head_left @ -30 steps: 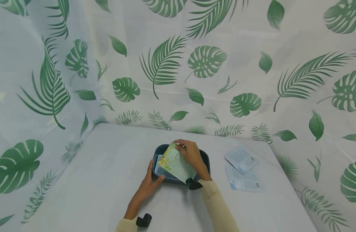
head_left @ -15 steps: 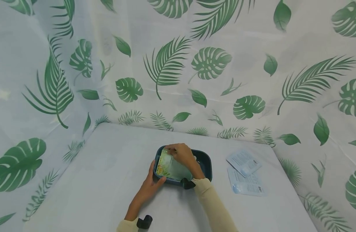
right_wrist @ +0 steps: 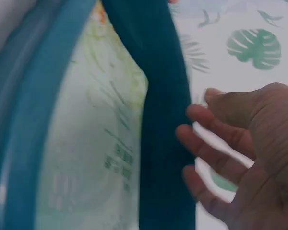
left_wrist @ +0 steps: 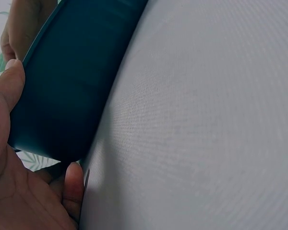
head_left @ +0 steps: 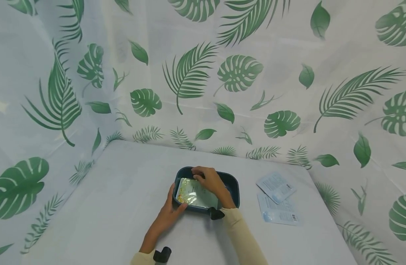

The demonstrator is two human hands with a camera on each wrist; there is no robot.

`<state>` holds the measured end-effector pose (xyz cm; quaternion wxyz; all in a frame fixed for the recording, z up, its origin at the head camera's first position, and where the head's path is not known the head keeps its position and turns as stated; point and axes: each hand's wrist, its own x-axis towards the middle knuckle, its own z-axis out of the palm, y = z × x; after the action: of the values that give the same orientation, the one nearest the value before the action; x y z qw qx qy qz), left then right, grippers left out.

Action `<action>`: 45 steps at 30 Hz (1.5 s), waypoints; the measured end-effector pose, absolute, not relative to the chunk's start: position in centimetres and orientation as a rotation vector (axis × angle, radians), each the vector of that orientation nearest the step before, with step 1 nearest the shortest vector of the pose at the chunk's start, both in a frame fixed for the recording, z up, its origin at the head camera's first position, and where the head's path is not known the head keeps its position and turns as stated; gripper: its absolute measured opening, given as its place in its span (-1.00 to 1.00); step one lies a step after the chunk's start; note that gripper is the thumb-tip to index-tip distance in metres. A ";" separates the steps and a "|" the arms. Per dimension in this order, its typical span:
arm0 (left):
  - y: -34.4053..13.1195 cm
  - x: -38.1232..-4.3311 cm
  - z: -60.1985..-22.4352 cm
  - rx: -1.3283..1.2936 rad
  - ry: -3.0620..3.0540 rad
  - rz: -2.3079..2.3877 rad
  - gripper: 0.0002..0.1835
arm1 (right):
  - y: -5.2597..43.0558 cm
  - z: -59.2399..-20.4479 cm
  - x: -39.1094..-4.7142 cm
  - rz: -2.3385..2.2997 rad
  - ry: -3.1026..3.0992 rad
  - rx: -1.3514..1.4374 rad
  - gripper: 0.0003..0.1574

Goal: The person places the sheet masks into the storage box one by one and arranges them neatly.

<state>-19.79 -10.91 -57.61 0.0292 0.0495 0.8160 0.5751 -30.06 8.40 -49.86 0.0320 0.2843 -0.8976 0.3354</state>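
Observation:
A dark blue plastic bin stands on the white-covered table. Inside, at its left part, a flat pale green sachet with yellow flowers and leaves lies face up. My left hand holds the bin's near left corner, with the thumb at the near rim and fingers along the left end; the left wrist view shows the bin's outer wall beside the thumb. My right hand is over the far side of the bin. In the right wrist view its fingers are loosely spread, holding nothing, apart from the sachet.
Two pale blue and white printed sachets, an upper one overlapping a lower one, lie on the table right of the bin. A white cloth with green leaf prints hangs behind the table and at both sides.
My right hand has lowered the green sachet from a tilted hold over the bin to flat inside it, then let go. My left hand has stayed at the bin's corner.

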 end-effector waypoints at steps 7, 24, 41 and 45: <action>-10.7 -19.6 -58.0 0.181 2.504 1.769 -0.02 | 11.2 -49.3 -26.8 0.713 -2.986 0.345 -0.60; -11.2 -20.2 -57.6 0.200 2.498 1.773 -0.02 | 10.0 -49.0 -23.3 0.595 -3.140 0.048 -0.64; -11.0 -19.8 -57.7 0.184 2.488 1.771 -0.03 | 11.1 -50.3 -22.8 0.614 -3.148 0.071 -0.67; -11.0 -19.9 -57.6 0.177 2.490 1.763 -0.03 | 12.4 -50.1 -22.3 0.737 -3.012 0.089 -0.63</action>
<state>-19.88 -10.95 -57.62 0.0426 0.0579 0.8141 0.5763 -22.34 12.44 -50.05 0.0197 0.0288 -0.9708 0.2374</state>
